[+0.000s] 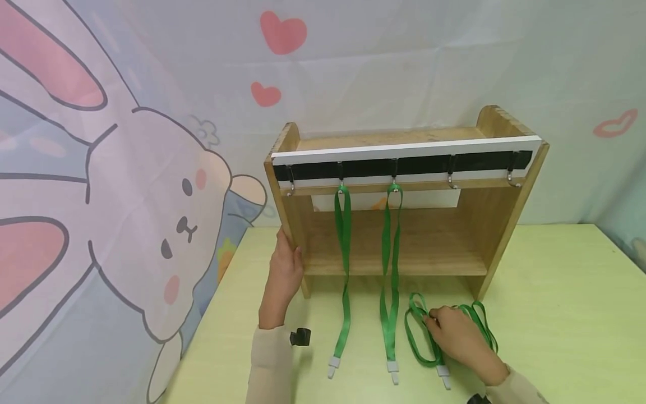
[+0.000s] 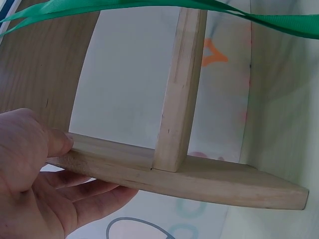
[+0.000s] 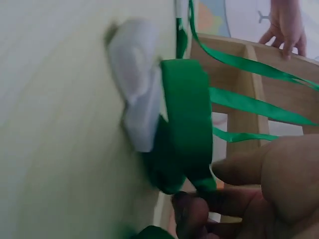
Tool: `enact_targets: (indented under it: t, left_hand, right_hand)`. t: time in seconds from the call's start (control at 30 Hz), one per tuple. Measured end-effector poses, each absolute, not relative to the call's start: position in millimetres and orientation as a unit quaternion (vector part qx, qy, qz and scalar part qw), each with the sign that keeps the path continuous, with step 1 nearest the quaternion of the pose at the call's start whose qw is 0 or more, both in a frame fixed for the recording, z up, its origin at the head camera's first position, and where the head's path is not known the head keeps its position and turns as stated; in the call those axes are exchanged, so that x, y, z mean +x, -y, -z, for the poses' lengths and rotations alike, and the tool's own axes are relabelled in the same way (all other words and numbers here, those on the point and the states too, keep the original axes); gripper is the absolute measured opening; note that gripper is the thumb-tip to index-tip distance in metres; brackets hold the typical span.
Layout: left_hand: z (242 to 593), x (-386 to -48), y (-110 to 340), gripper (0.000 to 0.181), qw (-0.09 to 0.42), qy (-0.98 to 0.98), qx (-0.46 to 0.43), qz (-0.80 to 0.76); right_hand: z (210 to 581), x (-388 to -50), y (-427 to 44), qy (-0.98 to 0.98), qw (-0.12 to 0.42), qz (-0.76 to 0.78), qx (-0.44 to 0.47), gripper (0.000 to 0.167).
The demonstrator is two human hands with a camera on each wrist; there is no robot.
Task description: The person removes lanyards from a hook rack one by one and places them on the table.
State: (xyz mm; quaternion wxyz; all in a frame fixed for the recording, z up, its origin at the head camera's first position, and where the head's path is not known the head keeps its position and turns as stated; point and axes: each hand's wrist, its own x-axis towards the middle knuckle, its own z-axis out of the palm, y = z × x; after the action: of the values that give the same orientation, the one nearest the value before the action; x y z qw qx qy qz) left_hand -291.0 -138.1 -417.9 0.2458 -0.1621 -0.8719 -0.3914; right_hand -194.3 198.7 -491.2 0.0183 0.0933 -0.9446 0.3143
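My left hand [image 1: 285,268] grips the left side panel [image 2: 214,181] of a small wooden shelf [image 1: 398,266], thumb inside and fingers outside. My right hand [image 1: 461,335] pinches a looped green lanyard [image 1: 421,359] with a pale plastic clip [image 1: 443,375], low over the table in front of the shelf. In the right wrist view the green strap [image 3: 188,109] passes between thumb and fingers. Another bundle of green lanyard [image 1: 487,328] lies just beyond this hand, partly hidden by it. Two green lanyards hang from hooks: one left [image 1: 344,235], one at the middle [image 1: 391,280].
A white rail with a black strip [image 1: 370,167] crosses the shelf's upper front. Bare metal hooks show at its left end [image 1: 290,188] and right side [image 1: 451,180]. The pale yellow table [image 1: 570,314] extends to both sides. A cartoon-printed cloth [image 1: 383,67] stands behind.
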Motion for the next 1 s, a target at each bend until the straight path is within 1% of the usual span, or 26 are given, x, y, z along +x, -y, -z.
enact_targets:
  t: [0.2,0.43,0.5,0.67,0.73,0.87,1.0]
  left_hand:
    - [418,-291,139,0.056,0.246,0.873,-0.163,0.388]
    - [419,-291,139,0.056,0.246,0.874,-0.159,0.387]
    - [420,-291,139,0.056,0.242,0.874,-0.157,0.392]
    - [421,-292,137,0.057,0.241,0.871,-0.155,0.399]
    - [423,-292,137,0.057,0.243,0.870,-0.157,0.399]
    - [424,-292,137,0.057,0.254,0.867,-0.163,0.396]
    - [424,-291,138,0.056,0.258,0.867,-0.161,0.394]
  right_hand:
    - [494,-197,-201,0.946,0.017,-0.311,0.092,0.044]
    - [491,-198,-204,0.944,0.013,-0.316,0.097,0.041]
    - [489,-198,-205,0.943,0.014,-0.318,0.100,0.038]
    - [480,-200,-208,0.943,0.031,-0.314,0.109,0.019]
    - [476,-201,-208,0.942,0.037,-0.316,0.108,0.017]
    - [460,-202,-202,0.937,0.075,-0.325,0.106,0.018]
    - [440,-205,-191,0.921,0.130,-0.349,0.113,0.015]
